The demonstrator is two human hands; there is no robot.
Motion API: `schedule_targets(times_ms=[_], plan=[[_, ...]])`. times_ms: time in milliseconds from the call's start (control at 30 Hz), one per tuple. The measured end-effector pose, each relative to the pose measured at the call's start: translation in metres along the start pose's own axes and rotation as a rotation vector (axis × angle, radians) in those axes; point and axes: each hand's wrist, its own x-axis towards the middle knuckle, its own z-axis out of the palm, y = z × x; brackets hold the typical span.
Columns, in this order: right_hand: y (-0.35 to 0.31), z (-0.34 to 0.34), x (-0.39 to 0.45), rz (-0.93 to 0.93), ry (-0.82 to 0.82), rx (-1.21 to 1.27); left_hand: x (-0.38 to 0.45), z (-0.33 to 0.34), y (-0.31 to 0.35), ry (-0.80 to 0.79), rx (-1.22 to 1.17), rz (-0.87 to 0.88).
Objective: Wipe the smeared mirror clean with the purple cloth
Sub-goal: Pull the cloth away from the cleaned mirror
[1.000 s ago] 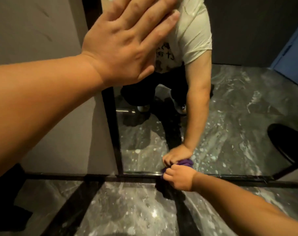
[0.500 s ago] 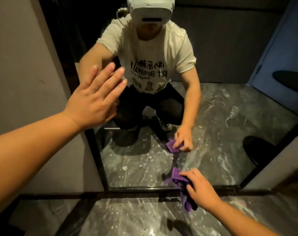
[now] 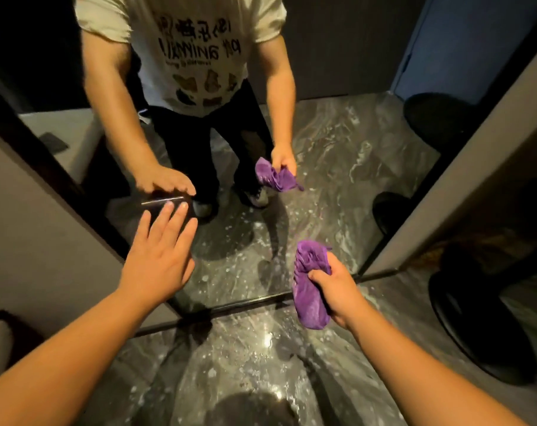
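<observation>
A tall mirror (image 3: 338,167) stands on the floor ahead, showing my reflection and white specks low on the glass. My left hand (image 3: 158,256) is flat with fingers spread, fingertips touching the glass near its left frame. My right hand (image 3: 335,292) grips the crumpled purple cloth (image 3: 308,284), held off the glass just in front of the mirror's bottom edge. The cloth's reflection shows higher up in the mirror.
The dark mirror frame (image 3: 55,176) runs diagonally at the left, with a grey wall (image 3: 30,241) beside it. A grey panel (image 3: 464,167) borders the mirror's right side. Black round bases (image 3: 482,327) stand on the speckled marble floor (image 3: 245,358) at the right.
My left hand has dropped from high on the mirror to lower on the glass. My right hand has lifted the cloth off the bottom of the mirror and pulled back.
</observation>
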Motion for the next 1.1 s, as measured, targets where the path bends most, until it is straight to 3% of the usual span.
schedule_targets(times_ms=[133,233,433,633,833,1033,1100], plan=[[-0.057,-0.030,-0.045,-0.062,0.006,-0.408,0.019,-0.052,0.028,-0.273,-0.150,0.142],[-0.094,-0.062,-0.091,-0.080,-0.011,-0.663,0.028,-0.100,0.048,-0.317,-0.236,0.279],[-0.157,-0.130,-0.171,-0.027,0.029,-0.877,0.061,-0.180,0.099,-0.322,-0.319,0.509],[-0.172,-0.216,-0.215,0.044,0.258,-0.964,0.109,-0.240,0.193,-0.268,-0.353,0.654],[-0.157,-0.324,-0.236,0.091,0.486,-0.899,0.164,-0.274,0.319,-0.218,-0.347,0.804],[-0.126,-0.443,-0.218,0.276,0.525,-0.804,0.218,-0.279,0.448,-0.282,-0.344,0.890],[-0.112,-0.477,-0.208,0.257,0.569,-0.753,0.232,-0.280,0.486,-0.344,-0.332,0.893]])
